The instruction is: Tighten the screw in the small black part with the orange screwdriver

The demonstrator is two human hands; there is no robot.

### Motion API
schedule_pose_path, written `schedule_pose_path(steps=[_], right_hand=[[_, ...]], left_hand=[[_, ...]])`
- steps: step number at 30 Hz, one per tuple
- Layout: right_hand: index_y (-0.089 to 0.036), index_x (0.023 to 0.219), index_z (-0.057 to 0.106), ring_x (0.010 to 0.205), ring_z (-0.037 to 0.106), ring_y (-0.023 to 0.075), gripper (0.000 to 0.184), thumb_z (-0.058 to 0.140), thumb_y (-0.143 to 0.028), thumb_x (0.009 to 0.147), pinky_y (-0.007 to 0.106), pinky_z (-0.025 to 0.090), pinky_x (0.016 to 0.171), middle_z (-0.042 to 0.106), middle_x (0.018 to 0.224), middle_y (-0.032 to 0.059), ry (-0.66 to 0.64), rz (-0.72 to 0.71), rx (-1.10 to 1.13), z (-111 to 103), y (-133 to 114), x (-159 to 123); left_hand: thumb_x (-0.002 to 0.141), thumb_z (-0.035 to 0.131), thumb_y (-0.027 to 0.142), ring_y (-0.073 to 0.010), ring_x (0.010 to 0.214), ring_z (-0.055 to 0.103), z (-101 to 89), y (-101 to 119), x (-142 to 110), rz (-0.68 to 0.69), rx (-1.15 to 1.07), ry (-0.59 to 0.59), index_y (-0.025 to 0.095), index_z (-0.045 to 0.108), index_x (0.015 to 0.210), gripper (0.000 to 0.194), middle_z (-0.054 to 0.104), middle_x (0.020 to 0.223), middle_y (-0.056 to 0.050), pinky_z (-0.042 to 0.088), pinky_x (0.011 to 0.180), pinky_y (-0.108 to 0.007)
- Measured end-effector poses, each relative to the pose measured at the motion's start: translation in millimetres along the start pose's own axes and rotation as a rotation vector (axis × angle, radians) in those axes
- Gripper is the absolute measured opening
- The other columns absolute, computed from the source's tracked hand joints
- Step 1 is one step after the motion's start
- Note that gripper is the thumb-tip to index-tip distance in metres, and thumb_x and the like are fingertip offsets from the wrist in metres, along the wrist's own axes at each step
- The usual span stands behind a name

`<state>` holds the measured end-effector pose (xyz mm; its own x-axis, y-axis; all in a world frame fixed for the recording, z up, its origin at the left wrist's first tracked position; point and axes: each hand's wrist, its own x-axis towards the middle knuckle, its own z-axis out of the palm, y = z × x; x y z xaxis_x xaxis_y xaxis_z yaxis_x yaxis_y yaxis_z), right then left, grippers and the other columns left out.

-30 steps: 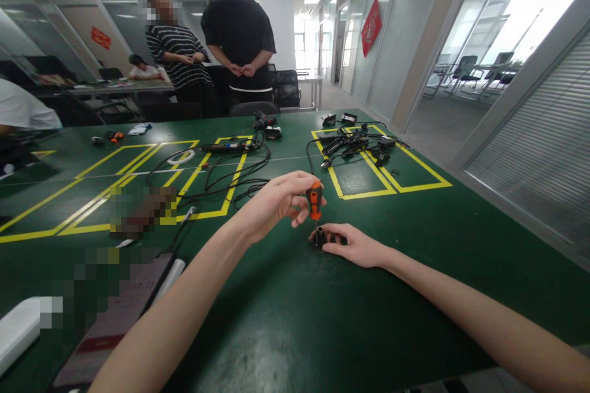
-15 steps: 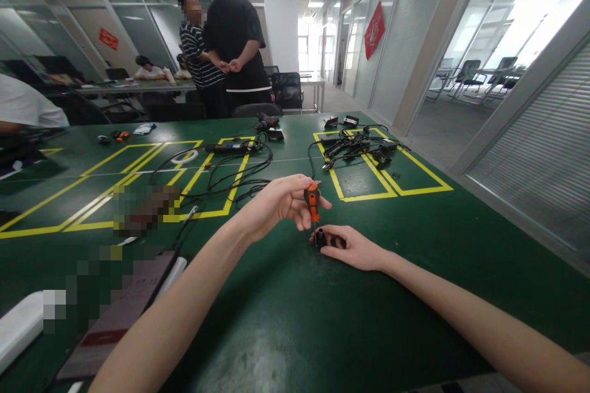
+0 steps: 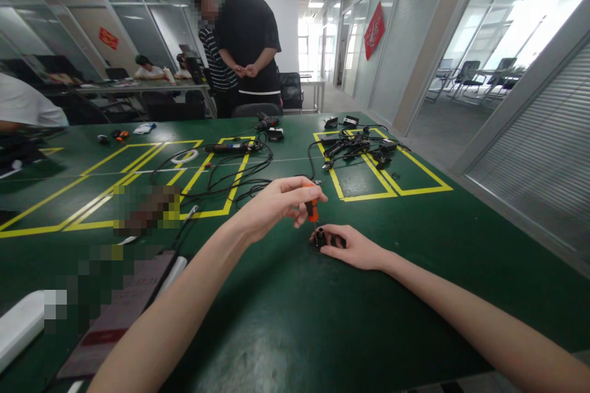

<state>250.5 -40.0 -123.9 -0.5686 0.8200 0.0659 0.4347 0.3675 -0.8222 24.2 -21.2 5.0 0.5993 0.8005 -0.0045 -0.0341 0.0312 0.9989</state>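
My left hand is closed round the orange and black handle of a screwdriver, which stands nearly upright. The screwdriver's shaft points down at a small black part on the green table; whether its tip sits in a screw is too small to tell. Thumb and fingers of my right hand grip that black part from the right and hold it against the tabletop.
Tangled black cables and tool parts lie inside yellow tape at the back right. A power drill rests at the far edge. Another corded tool lies left of centre, near a white ring. Two people stand beyond the table.
My left thumb and fingers have shifted round the top of the screwdriver handle, covering more of it. My right hand and the black part stay put. The standing people have moved slightly right.
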Motion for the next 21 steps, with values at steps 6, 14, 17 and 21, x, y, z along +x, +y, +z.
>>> schedule_pose_path(steps=[6,14,17,21], right_hand=[[-0.016,0.129,0.067,0.074,0.058,0.016,0.042,0.066,-0.039,0.094,0.027,0.047,0.068,0.071,0.095,0.0051,0.003,0.003,0.011,0.6,0.8,0.2],[-0.016,0.129,0.067,0.072,0.058,0.016,0.042,0.067,-0.038,0.094,0.028,0.047,0.068,0.071,0.095,0.0051,0.0,0.004,0.01,0.1,0.4,-0.5],[-0.016,0.129,0.067,0.072,0.058,0.0159,0.042,0.067,-0.038,0.094,0.028,0.047,0.068,0.072,0.097,0.0057,-0.003,0.008,0.01,-0.2,0.0,-0.9],[-0.016,0.129,0.067,0.072,0.057,0.0154,0.041,0.066,-0.036,0.094,0.027,0.046,0.067,0.072,0.099,0.0057,-0.005,0.002,0.009,0.0,0.5,-0.7]], left_hand=[[0.088,0.062,0.053,-0.0131,0.057,0.059,-2.8,-1.7,4.1,-0.033,-0.129,-0.071,0.012,0.067,0.09,0.041,0.076,0.098,-0.016,0.051,0.055,-0.027],[0.088,0.072,0.042,-0.0098,0.06,0.055,-1.4,-1.9,0.2,0.007,-0.048,-0.057,0.015,0.072,0.111,0.036,0.07,0.089,-0.007,0.043,0.047,-0.019],[0.087,0.074,0.042,-0.0085,0.058,0.053,0.0,-1.7,-0.9,0.014,-0.023,-0.042,0.012,0.072,0.099,0.032,0.066,0.08,-0.005,0.043,0.047,-0.018],[0.085,0.078,0.042,-0.0088,0.056,0.06,0.9,-3.8,0.4,0.011,-0.038,-0.038,0.014,0.064,0.096,0.033,0.073,0.094,-0.008,0.051,0.052,-0.021]])
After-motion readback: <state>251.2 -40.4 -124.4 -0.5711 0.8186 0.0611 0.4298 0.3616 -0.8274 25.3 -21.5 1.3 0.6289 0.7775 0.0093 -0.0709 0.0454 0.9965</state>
